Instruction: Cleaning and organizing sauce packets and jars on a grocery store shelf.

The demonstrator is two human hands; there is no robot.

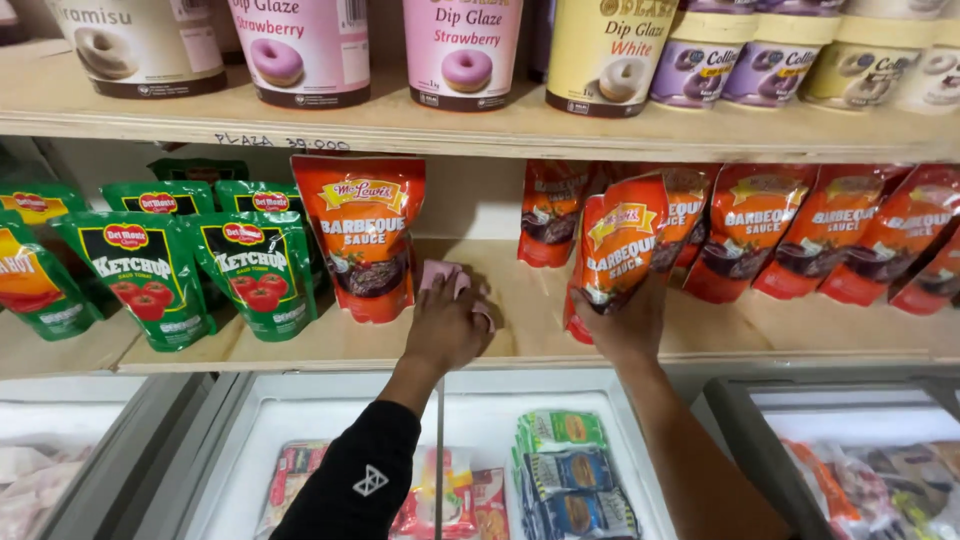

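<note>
My left hand point(447, 325) presses a small pink cloth point(447, 274) onto the wooden shelf board point(520, 320), just right of an upright orange sauce pouch point(363, 235). My right hand point(622, 322) grips the bottom of another orange sauce pouch point(617, 250) and holds it tilted, lifted off the board. A black sleeve covers my left forearm; the right forearm is bare.
More orange sauce pouches point(820, 235) lean along the back right. Green ketchup pouches point(200, 275) stand at the left. Tubs of glaze point(460, 50) fill the shelf above. Below are glass-lidded chest freezers point(560, 470) holding frozen packets.
</note>
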